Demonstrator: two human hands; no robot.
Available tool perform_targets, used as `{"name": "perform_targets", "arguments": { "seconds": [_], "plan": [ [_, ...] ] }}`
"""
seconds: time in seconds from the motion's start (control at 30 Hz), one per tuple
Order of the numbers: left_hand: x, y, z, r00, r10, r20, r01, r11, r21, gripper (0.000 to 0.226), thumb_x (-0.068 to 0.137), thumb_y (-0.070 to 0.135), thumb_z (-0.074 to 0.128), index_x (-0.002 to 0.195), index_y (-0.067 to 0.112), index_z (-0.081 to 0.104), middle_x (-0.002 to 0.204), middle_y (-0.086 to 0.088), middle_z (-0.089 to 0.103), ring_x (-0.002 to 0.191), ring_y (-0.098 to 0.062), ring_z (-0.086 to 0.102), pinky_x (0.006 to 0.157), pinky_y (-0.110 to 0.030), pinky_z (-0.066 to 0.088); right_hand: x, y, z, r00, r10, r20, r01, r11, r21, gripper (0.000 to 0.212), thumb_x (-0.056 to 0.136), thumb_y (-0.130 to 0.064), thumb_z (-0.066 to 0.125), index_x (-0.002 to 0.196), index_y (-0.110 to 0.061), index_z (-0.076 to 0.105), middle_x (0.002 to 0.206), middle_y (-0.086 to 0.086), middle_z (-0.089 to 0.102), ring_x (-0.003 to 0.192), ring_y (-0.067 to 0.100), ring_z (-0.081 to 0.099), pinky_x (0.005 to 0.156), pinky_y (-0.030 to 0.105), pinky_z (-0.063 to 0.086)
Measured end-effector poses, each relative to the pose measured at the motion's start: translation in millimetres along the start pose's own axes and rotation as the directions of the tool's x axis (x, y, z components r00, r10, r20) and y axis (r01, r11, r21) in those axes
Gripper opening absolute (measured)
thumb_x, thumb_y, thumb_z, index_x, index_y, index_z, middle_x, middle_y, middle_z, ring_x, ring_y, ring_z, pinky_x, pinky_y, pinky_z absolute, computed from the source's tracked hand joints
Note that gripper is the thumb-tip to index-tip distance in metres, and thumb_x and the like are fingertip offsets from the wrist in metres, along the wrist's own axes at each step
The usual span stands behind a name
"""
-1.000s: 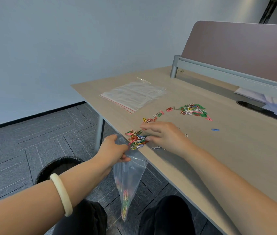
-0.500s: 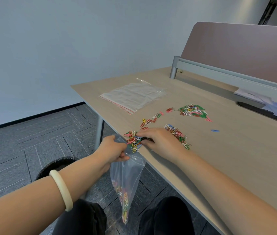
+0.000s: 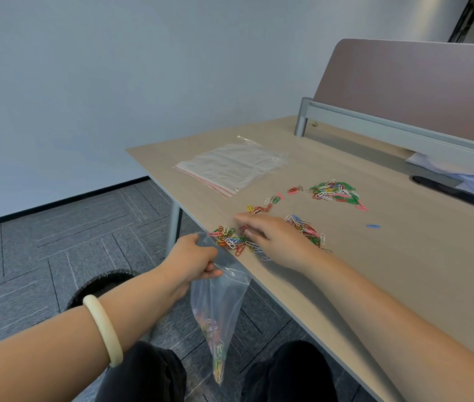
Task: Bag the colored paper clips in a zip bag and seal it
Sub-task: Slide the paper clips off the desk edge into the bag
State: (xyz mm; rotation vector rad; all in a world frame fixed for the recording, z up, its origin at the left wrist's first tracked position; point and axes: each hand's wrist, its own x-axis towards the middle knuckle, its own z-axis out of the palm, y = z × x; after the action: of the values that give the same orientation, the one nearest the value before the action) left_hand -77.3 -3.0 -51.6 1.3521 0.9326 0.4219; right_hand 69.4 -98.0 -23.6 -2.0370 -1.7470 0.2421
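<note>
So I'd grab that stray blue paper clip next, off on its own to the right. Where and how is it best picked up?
The blue paper clip lies flat on the desk, long axis left to right, nothing touching it. Probably come from above with the right hand and pinch across its narrow width at mid-length; being flat wire, it may need sliding or tipping up first.

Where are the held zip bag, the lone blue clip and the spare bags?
held zip bag (image 3: 220, 300): head view, clear side wall below the left hand.
lone blue clip (image 3: 373, 226): head view, its middle.
spare bags (image 3: 230, 166): head view, centre of the flat stack.
</note>
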Motion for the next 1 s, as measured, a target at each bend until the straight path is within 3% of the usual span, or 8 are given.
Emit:
{"name": "perform_targets", "arguments": {
  "seconds": [0.1,0.27,0.47,0.53,0.67,0.73,0.83,1.0],
  "plan": [
    [-0.6,2.4,-1.7,1.0,0.006,0.0,-0.006,1.0,0.017,0.049,0.084,-0.007,0.046,0.131,0.007,0.047,0.059,-0.006,0.044,0.049,-0.012,0.043,0.048,-0.021,0.057,9.9,-6.5,8.2,0.996,-0.024,0.084,0.021,0.999,0.042,0.037,0.096,-0.012,0.04,0.132,-0.014,0.046,0.139,0.003,0.049,0.126,0.017,0.044,0.098,0.02,0.029],
    [-4.1,5.8,-3.4,1.0,0.008,0.0,-0.008,1.0,0.02,0.038,0.085,-0.005,0.045,0.119,0.009,0.054,0.057,-0.005,0.041,0.049,-0.012,0.041,0.05,-0.021,0.058,7.2,-8.0,11.5,0.994,-0.016,0.108,0.001,0.99,0.142,0.036,0.097,-0.016,0.041,0.13,-0.026,0.05,0.136,-0.008,0.053,0.125,0.006,0.046,0.101,0.019,0.033],
    [-8.5,6.2,-0.9,1.0,-0.006,0.013,0.005,0.999,0.038,0.056,0.085,-0.005,0.046,0.139,0.008,0.038,0.056,-0.006,0.042,0.049,-0.012,0.042,0.048,-0.019,0.057,-3.3,0.1,-9.6,0.998,0.018,0.066,-0.039,0.939,0.34,0.036,0.094,-0.016,0.048,0.129,-0.022,0.05,0.127,-0.007,0.06,0.116,0.001,0.053,0.104,0.024,0.039],
    [-9.8,6.7,-0.1,1.0,-0.006,0.009,0.006,0.999,0.034,0.061,0.085,-0.006,0.045,0.143,0.007,0.03,0.056,-0.007,0.041,0.05,-0.012,0.042,0.049,-0.02,0.057,-5.6,12.9,-22.0,0.998,0.055,0.043,-0.064,0.968,0.242,0.04,0.087,-0.022,0.06,0.127,-0.022,0.053,0.122,-0.004,0.059,0.109,0.007,0.055,0.1,0.029,0.043],
    [-11.6,8.5,1.9,1.0,-0.01,0.002,0.01,1.0,0.027,0.067,0.086,-0.007,0.045,0.147,0.008,0.021,0.056,-0.007,0.042,0.051,-0.013,0.043,0.049,-0.02,0.057,-12.1,24.2,-27.1,0.986,0.108,0.124,-0.104,0.994,-0.038,0.052,0.074,-0.038,0.072,0.119,-0.015,0.059,0.093,-0.005,0.042,0.089,0.014,0.046,0.083,0.031,0.041],
    [-12.1,9.1,3.2,1.0,-0.012,-0.006,0.012,0.999,0.03,0.067,0.086,-0.007,0.044,0.147,0.007,0.021,0.055,-0.007,0.041,0.049,-0.013,0.043,0.047,-0.019,0.056,-12.0,23.2,-21.0,0.989,0.091,0.12,-0.089,0.996,-0.028,0.044,0.078,-0.033,0.07,0.113,-0.008,0.06,0.086,-0.004,0.04,0.082,0.01,0.047,0.078,0.026,0.04],
    [-12.1,8.9,4.6,1.0,-0.02,-0.016,0.021,0.999,0.039,0.067,0.086,-0.006,0.044,0.147,0.008,0.02,0.054,-0.006,0.041,0.045,-0.012,0.043,0.047,-0.02,0.056,-6.6,16.7,-11.5,0.996,0.052,0.067,-0.056,0.997,0.061,0.035,0.082,-0.023,0.067,0.116,-0.016,0.062,0.086,-0.015,0.042,0.076,-0.004,0.046,0.068,0.005,0.035],
    [-13.0,9.2,6.1,1.0,-0.027,-0.014,0.028,0.999,0.037,0.066,0.087,-0.004,0.047,0.147,0.007,0.023,0.054,-0.005,0.041,0.039,-0.008,0.043,0.049,-0.02,0.057,2.9,2.0,6.3,0.999,-0.04,0.003,0.04,0.998,0.05,0.027,0.085,-0.02,0.062,0.112,-0.017,0.066,0.096,-0.001,0.049,0.084,0.007,0.043,0.075,0.022,0.035]
  ]
}}
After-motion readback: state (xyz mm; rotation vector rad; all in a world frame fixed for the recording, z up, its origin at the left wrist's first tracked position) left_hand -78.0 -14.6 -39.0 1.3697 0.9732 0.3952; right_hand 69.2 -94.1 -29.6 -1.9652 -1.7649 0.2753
